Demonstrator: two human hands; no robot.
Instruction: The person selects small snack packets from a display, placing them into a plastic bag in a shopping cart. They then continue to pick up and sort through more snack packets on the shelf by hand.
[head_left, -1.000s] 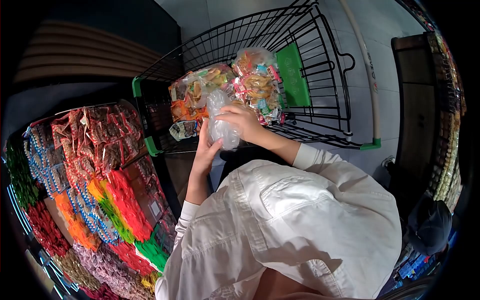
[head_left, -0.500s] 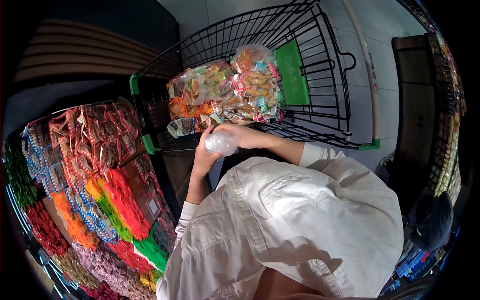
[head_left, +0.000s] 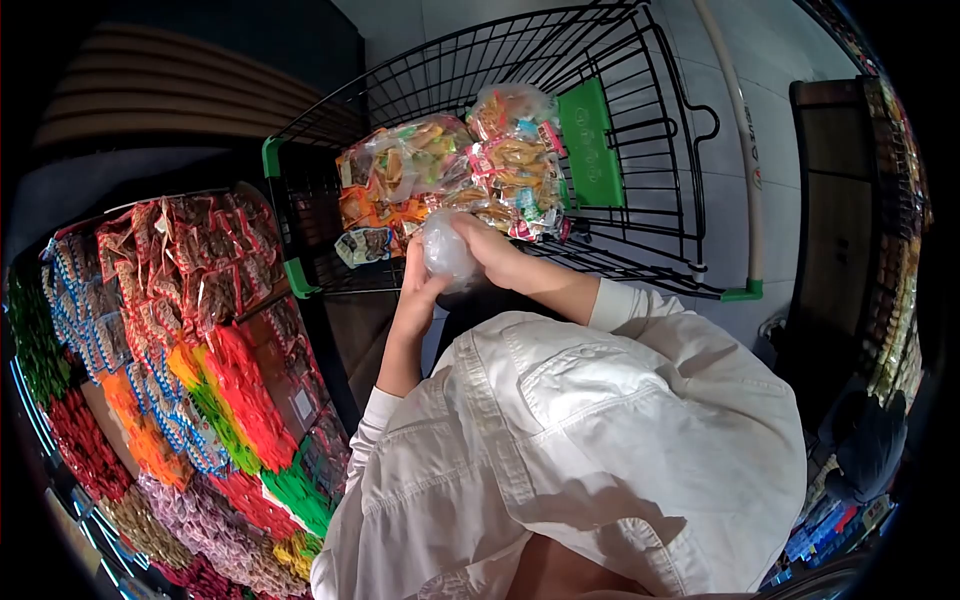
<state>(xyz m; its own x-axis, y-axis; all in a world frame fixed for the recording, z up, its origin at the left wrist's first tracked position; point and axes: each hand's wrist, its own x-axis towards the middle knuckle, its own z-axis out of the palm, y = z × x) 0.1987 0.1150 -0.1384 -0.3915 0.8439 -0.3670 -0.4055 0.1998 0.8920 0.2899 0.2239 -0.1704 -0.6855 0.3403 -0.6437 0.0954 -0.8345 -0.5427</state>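
My left hand [head_left: 415, 295] and my right hand [head_left: 492, 254] are closed around opposite sides of a bunched clear plastic bag [head_left: 449, 250]. It looks rounded, whitish and shiny, and its contents, if any, cannot be made out. Just beyond the hands is a black wire shopping cart [head_left: 640, 150] with green corners. Inside it lie clear bags of wrapped snacks [head_left: 420, 160], other colourful packets [head_left: 515, 175] and a small blue-and-white packet [head_left: 363, 246] at the near left.
On the left, a display [head_left: 190, 265] holds many packaged goods in red, orange, green and pink wrappers. A green panel [head_left: 590, 145] and a pale handle bar [head_left: 742, 150] belong to the cart. Dark shelving [head_left: 835, 200] with more goods stands to the right.
Both hands have moved slightly up and forward towards the cart with the plastic bag, which now appears taller between them. The cart's contents look unchanged.
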